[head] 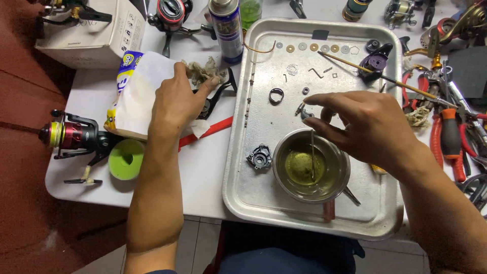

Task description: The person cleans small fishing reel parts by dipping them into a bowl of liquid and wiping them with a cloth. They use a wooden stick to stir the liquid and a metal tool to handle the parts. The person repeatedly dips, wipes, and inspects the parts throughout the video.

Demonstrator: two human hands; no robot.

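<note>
Right hand (pixel 373 129) hovers over the metal tray (pixel 264 195), thumb and forefinger pinched on a thin rod or brush handle (pixel 312 157) that stands down into the small steel bowl (pixel 310 165) of yellowish fluid; a small grey part (pixel 306 113) sits just beside the fingertips, whether touched I cannot tell. Left hand (pixel 175 104) lies off the tray on the white table (pixel 203 167), fingers closed on a soiled rag (pixel 202 70) atop a white and yellow packet (pixel 136 91), with a black reel piece (pixel 215 99) partly under it. Judgement: the rod wants a light, steady pinch, kept upright and stirred gently so fluid does not slop over the rim onto the tray. The bowl sits near the tray's front edge, so the wrist should stay clear of its lip. Washers (pixel 314 47) lie in a row at the far side, well apart from the bowl; their order is best left undisturbed by sleeve or forearm. A dark gear housing (pixel 259 156) rests just left of the bowl. The rag is near enough for wiping. Pliers (pixel 446 137) and a red-black spinning reel (pixel 73 136) lie outside the tray.
</note>
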